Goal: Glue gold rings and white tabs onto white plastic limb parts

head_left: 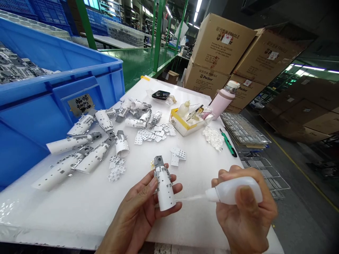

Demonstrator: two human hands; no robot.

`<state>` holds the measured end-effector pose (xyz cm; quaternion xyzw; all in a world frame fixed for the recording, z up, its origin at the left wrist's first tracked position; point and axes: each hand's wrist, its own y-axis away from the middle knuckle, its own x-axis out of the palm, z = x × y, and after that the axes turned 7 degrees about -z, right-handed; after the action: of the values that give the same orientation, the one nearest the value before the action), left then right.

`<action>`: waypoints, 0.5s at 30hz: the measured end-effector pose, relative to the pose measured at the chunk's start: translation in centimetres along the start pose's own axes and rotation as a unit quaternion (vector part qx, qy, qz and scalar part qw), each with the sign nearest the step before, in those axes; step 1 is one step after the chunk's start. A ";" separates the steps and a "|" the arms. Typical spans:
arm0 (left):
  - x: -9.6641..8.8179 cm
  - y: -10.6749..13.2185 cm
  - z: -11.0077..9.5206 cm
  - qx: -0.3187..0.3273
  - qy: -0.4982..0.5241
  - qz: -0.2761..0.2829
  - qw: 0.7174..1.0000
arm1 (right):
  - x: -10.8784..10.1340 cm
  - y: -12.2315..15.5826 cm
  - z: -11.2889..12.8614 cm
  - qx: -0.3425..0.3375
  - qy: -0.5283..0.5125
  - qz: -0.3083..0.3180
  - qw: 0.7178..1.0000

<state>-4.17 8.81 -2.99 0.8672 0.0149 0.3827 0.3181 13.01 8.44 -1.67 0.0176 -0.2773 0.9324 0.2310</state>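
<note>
My left hand [140, 204] grips a white cylindrical model part [165, 188] with a grey block on top and small grey fittings on its sides. It stands nearly upright between thumb and fingers. In my right hand [246, 215] is a white squeeze bottle [235, 191], tipped on its side. Its thin clear nozzle [190, 197] points left and reaches close to the part's lower edge; whether it touches I cannot tell. Behind the part lie a few small white square-patterned plates [178, 156]. More plates [116, 168] are scattered to the left.
Several similar white parts [91, 155] lie at left beside a large blue crate [106, 81]. Farther back are a yellow-edged tray [185, 128], a pink bottle [221, 102], crumpled tissue [213, 137] and a green knife [228, 143]. Cardboard boxes [222, 42] are stacked beyond the table.
</note>
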 end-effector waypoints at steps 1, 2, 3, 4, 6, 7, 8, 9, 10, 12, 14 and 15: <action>0.0 0.0 0.0 0.000 -0.002 -0.003 1.000 | 0.0 0.0 0.0 0.007 0.000 0.007 1.000; 0.1 0.1 0.0 -0.001 -0.004 -0.005 1.000 | -0.1 0.0 0.0 0.016 0.004 0.015 1.000; 0.1 0.1 0.1 -0.002 -0.005 -0.005 1.000 | -0.1 0.0 0.0 0.023 0.009 0.024 0.999; 0.1 0.1 0.1 -0.003 -0.004 -0.005 1.000 | -0.2 0.1 -0.1 0.025 0.015 0.032 0.999; 0.0 0.0 0.1 -0.005 -0.004 -0.001 1.000 | -0.3 0.1 -0.2 0.014 0.031 0.041 0.999; 0.0 0.0 0.1 -0.006 -0.003 0.000 1.000 | -0.3 0.1 -0.3 0.002 0.042 0.043 0.998; 0.0 0.0 0.1 -0.007 -0.003 0.002 1.000 | -0.3 0.1 -0.3 -0.008 0.055 0.042 0.998; 0.0 -0.1 0.1 -0.006 -0.003 0.002 1.000 | -0.3 0.1 -0.4 -0.015 0.067 0.040 0.997; 0.0 0.0 0.1 -0.005 -0.003 0.002 1.000 | -0.3 0.1 -0.4 -0.018 0.079 0.037 0.996; 0.0 0.1 0.0 -0.002 -0.005 0.000 1.000 | -0.2 0.0 -0.4 -0.017 0.094 0.030 0.995; 0.1 0.2 0.0 -0.001 -0.006 -0.001 1.000 | -0.2 0.0 -0.3 -0.015 0.098 0.025 0.995; 0.1 0.3 0.0 -0.001 -0.006 0.000 1.000 | -0.2 0.0 -0.3 -0.016 0.098 0.023 0.995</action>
<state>-4.18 8.62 -2.79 0.8692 0.0126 0.3776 0.3190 13.20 8.50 -1.96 -0.0841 -0.2684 0.9302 0.2357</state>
